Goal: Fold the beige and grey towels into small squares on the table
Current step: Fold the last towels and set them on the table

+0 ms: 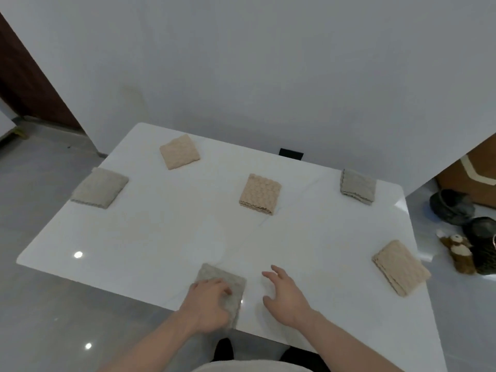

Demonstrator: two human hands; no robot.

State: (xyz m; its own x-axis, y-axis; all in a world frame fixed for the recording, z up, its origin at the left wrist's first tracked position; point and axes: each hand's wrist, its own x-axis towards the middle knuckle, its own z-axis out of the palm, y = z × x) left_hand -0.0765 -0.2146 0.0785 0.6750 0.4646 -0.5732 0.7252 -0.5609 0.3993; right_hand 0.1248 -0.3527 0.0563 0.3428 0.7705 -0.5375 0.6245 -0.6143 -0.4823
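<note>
The left hand point(208, 304) presses, fingers curled, on the near grey towel point(228, 285), which overhangs the table point(161, 237) edge. A careless drag could tip it off; the right hand point(284, 294) hovers spread, empty

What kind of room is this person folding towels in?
Probably a room in a home: a glossy white table against a plain wall, a tiled floor, and a small stuffed toy beside dark shoes on the floor at right.
</note>
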